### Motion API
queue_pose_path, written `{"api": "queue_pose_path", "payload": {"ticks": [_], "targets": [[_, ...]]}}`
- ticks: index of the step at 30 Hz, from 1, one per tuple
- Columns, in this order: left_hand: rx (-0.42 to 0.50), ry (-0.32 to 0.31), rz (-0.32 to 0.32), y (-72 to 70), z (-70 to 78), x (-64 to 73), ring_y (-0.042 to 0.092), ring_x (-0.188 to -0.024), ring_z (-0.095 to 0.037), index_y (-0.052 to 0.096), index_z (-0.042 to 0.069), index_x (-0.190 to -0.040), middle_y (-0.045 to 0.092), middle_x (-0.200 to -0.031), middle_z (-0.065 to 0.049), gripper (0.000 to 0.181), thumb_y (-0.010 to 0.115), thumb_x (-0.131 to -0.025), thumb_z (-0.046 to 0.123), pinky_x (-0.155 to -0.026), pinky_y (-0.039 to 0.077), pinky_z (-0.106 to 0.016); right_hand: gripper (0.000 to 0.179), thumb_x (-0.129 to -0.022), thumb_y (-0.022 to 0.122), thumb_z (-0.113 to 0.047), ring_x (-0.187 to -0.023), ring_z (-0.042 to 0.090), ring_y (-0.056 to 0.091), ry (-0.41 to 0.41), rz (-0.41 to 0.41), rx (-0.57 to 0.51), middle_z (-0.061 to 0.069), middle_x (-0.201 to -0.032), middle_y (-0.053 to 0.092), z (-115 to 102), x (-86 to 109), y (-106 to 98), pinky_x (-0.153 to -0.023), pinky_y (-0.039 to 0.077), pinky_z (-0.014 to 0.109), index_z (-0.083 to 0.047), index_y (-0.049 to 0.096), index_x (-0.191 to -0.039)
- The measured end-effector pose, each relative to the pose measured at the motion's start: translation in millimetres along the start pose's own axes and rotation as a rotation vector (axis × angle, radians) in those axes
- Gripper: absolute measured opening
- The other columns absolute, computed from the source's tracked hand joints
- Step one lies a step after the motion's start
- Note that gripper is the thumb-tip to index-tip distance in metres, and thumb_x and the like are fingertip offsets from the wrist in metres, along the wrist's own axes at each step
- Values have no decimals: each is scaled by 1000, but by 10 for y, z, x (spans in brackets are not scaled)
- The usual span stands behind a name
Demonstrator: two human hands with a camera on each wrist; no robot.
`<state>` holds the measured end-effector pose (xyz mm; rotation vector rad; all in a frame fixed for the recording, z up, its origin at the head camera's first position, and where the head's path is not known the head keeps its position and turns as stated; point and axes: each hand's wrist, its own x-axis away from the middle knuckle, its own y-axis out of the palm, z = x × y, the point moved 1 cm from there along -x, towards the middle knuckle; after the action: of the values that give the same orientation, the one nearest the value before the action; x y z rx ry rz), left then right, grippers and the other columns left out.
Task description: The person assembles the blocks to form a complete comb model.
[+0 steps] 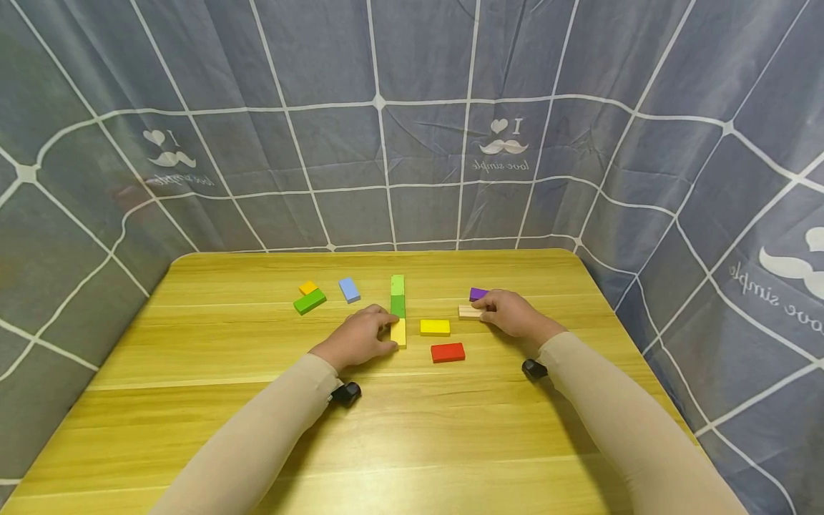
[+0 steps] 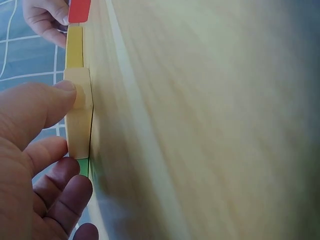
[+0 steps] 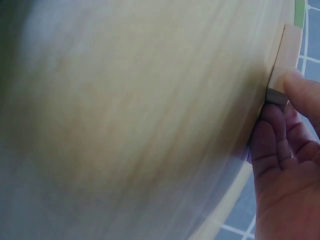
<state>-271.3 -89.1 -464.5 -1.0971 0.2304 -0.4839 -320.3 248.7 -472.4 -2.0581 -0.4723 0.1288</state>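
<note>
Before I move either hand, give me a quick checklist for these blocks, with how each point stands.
1. Left hand has the pale yellow block: ok, held between thumb and finger.
2. That block lines up with the dark green block and light green block: ok.
3. No gap between pale yellow and dark green: cannot tell, a fingertip partly covers the join.
4. Right hand has the wooden block: ok, gripped near its right end.
5. Straight way from there to the row's near end: not ok, the bright yellow block lies between.

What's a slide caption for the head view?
Left hand pinches a pale yellow block; right hand holds a tan block.
</note>
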Motion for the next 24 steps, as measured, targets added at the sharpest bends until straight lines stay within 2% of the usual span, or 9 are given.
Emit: {"api": "queue_pose_path", "payload": {"ticks": [4,8,11,21,24], "targets": [[3,-1,4,20,-22,-21,55,-103,-19,61,8,-147,62,-130,-6,60,78,-96,34,-96,49,-37,36,-103,67,-14,-121,30,61,2,-1,3,17,-134,70,8,-11,1,-97,48,42,-8,70,-138],[10,-4,9,28,-29,-30,56,-105,-19,61,8,-147,62,-131,-6,60,79,-96,34,-98,50,-38,36,-103,68,-14,-112,28,59,2,-3,2,15,-126,72,21,-24,6,-92,46,40,-8,70,-138],[14,-4,10,23,-27,-31,56,-105,-19,62,8,-147,63,-131,-7,60,79,-95,34,-99,50,-39,36,-103,67,-14,-109,27,58,0,-3,3,15,-126,71,24,-25,7,-92,46,39,-8,70,-138],[21,-5,17,4,-17,-27,58,-107,-20,62,7,-146,63,-131,-7,60,80,-95,32,-101,49,-42,35,-104,66,-13,-124,31,61,-6,0,4,19,-138,68,19,-1,5,-103,50,47,-8,70,-139],[24,-3,17,-3,-20,-27,59,-112,-22,62,7,-146,63,-134,-8,60,79,-95,33,-105,49,-45,35,-103,67,-14,-123,31,61,-4,1,5,18,-138,68,21,-5,8,-102,50,46,-9,70,-138]]}}
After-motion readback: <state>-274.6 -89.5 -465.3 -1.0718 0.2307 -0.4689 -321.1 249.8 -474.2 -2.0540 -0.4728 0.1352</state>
